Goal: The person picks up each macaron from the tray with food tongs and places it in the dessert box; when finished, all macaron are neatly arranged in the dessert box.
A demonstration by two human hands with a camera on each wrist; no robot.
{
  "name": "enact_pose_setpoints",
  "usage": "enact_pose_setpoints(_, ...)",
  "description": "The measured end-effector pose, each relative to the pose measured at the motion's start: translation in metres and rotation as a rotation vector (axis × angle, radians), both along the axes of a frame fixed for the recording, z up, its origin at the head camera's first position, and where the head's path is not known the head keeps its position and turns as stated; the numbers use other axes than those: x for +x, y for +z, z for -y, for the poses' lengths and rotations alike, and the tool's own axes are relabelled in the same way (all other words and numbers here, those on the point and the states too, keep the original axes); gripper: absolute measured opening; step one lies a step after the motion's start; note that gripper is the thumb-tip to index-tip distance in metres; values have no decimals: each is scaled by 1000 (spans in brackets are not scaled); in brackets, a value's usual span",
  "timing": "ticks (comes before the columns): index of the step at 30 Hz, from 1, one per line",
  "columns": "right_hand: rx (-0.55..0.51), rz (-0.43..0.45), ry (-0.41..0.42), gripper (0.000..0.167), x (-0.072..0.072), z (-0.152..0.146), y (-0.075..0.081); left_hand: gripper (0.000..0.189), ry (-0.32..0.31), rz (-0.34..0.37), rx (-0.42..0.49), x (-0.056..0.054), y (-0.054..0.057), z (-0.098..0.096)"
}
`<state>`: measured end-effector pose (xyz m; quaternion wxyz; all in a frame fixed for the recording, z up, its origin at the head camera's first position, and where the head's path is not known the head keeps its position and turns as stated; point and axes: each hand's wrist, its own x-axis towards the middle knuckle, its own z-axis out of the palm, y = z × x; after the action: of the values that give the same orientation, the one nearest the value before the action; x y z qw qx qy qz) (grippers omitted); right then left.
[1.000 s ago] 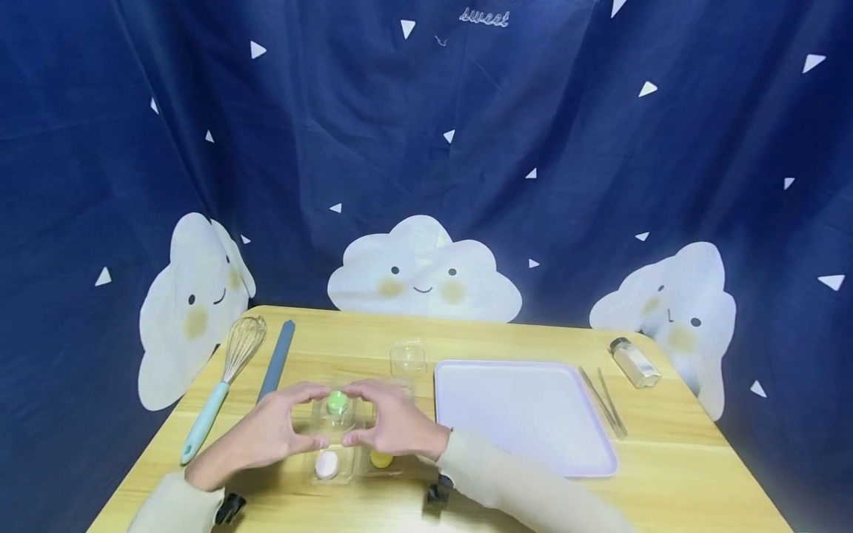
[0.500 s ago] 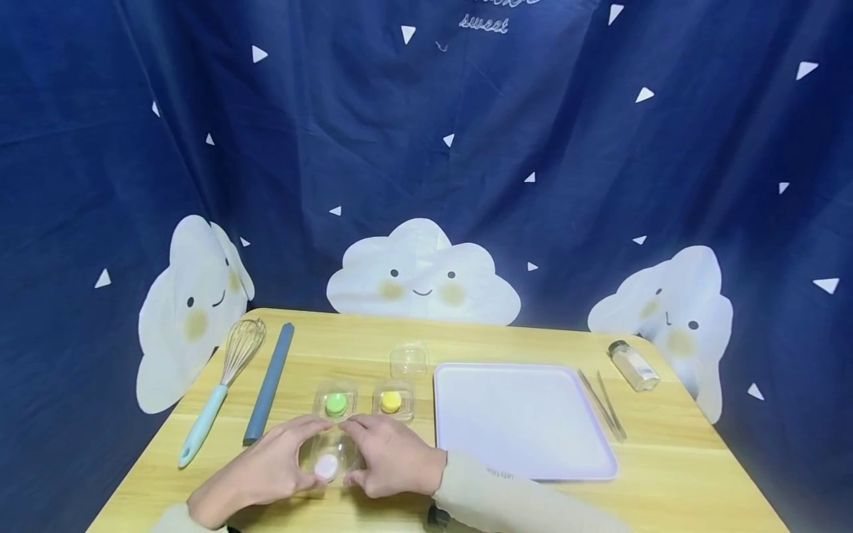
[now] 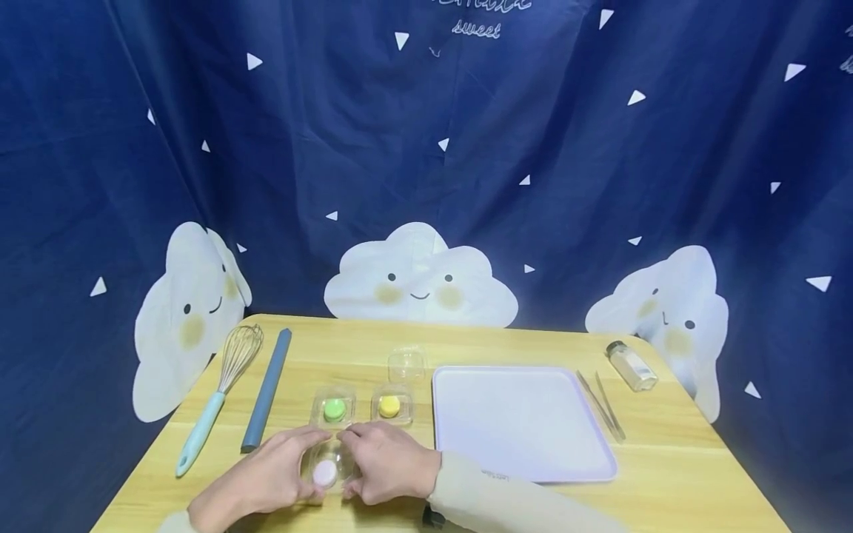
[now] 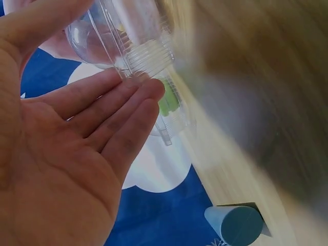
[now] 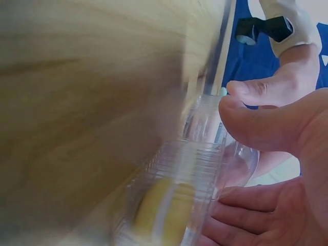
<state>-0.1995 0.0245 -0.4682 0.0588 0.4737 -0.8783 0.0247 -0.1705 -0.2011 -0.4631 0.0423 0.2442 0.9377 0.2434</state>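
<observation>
A clear plastic box holding a pale pink macaron (image 3: 325,474) stands near the front of the table. Over it sits a clear domed lid (image 4: 84,43). My left hand (image 3: 273,466) holds the lid's left side between thumb and fingertips; the fingers look nearly straight in the left wrist view. On the opposite side my right hand (image 3: 393,466) holds it the same way, thumb near, fingers far. Just behind, a green macaron (image 3: 335,409) and a yellow macaron (image 3: 389,406) each lie in their own clear box. The fingers cover parts of the lid's rim.
Left of the hands lie a whisk (image 3: 218,403) and a blue-grey bar (image 3: 266,392). A white tray with a lilac rim (image 3: 523,422) is on the right, then metal tweezers (image 3: 603,406) and a shaker jar (image 3: 631,366). Another clear lid (image 3: 406,363) lies at the back.
Both hands have come down and nearer with the clear lid, from around the green macaron's box to the pink one's. Over the last half second they have stayed there.
</observation>
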Motion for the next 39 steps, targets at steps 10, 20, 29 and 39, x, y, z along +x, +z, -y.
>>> enact_pose_setpoints(10,21,-61,17,65,1,3,1,76,-17,-37,2,0,-4,4)
enact_pose_setpoints(20,38,-56,14,60,2,8,0,84,21,46,23,3,-4,10)
enact_pose_setpoints(29,54,-62,12,67,4,10,2,86,11,27,5,5,-4,9)
enact_pose_setpoints(39,49,-73,15,61,8,13,0,91,-5,50,22,5,-9,14)
